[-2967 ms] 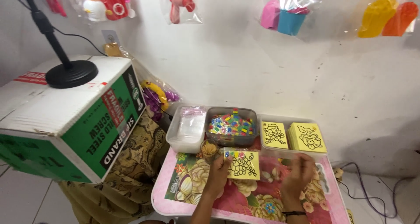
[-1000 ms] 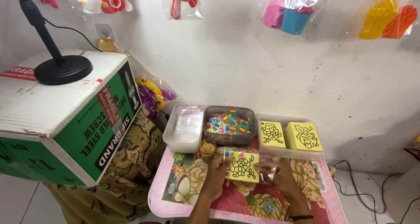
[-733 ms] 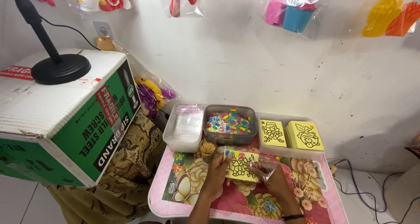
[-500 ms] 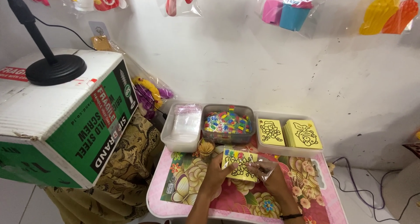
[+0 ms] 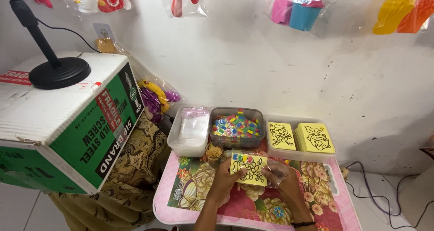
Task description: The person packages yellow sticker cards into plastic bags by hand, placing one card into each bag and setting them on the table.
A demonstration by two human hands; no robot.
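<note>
A left hand (image 5: 224, 177) grips a yellow picture card (image 5: 249, 169) by its edge while the right hand (image 5: 284, 182) pinches a clear plastic sleeve (image 5: 276, 172) over the card's far end; the card appears only partly sleeved. Both hover above a small floral table (image 5: 194, 190). Behind stand tubs of sleeves (image 5: 190, 131), coloured pieces (image 5: 236, 127) and cards (image 5: 300, 138), against a white wall (image 5: 271, 68).

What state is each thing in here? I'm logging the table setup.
Left hand: grips the yellow card.
Right hand: holds a clear bag at the card's edge.
Card: tilted up off the tray table.
Left tub: open, stacked with clear bags.
Middle tub: open, full of coloured bits.
Right tub: open, two card stacks.
Box: closed, lamp base on top.
</note>
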